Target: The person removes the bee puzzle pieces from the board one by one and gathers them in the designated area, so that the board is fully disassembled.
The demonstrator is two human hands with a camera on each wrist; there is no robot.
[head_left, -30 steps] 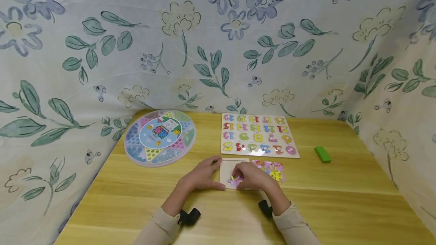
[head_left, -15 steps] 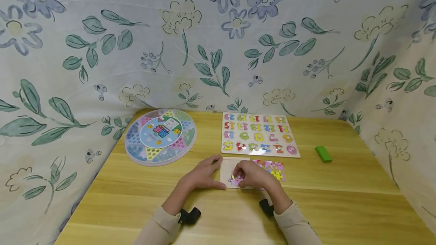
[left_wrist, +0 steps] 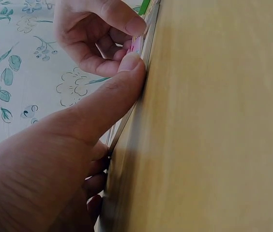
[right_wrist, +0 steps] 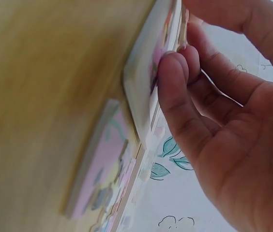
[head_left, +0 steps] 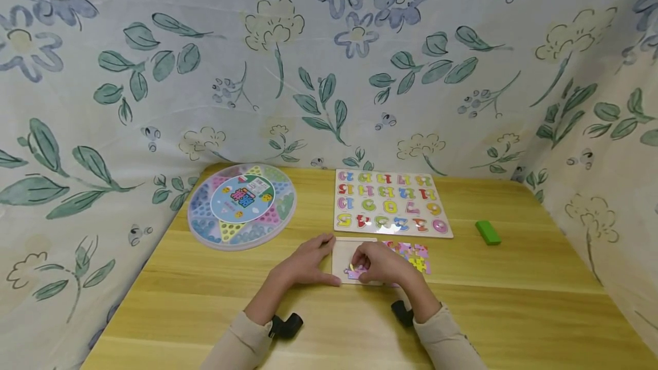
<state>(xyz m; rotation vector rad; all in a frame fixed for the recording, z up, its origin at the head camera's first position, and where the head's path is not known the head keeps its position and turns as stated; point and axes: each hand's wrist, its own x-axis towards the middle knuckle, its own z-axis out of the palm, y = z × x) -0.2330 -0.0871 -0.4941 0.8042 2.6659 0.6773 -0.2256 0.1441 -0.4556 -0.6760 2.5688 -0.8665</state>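
A small wooden puzzle tray [head_left: 343, 253] lies on the table. My left hand [head_left: 304, 264] holds its left side, with the thumb at the near edge and the fingers at the far left corner. My right hand [head_left: 382, 265] is over the tray's near part, pinching a puzzle piece [right_wrist: 183, 34] between thumb and fingers. Pink puzzle pieces [head_left: 354, 274] show beside its fingertips inside the tray; the hand hides the tray's right portion. To the right, partly behind the right hand, several more pieces [head_left: 418, 253] in pink and yellow lie on the table.
Behind the tray lies a number puzzle board [head_left: 393, 201] with coloured numerals. A round Chinese checkers board [head_left: 241, 207] is at the back left. On the right sits a green block [head_left: 487, 233]. Floral cloth [head_left: 329, 73] hangs behind the wooden table [head_left: 514, 313].
The right hand shifts very slightly at the tray, still pinching. The left hand keeps its hold, and the other objects stay put.
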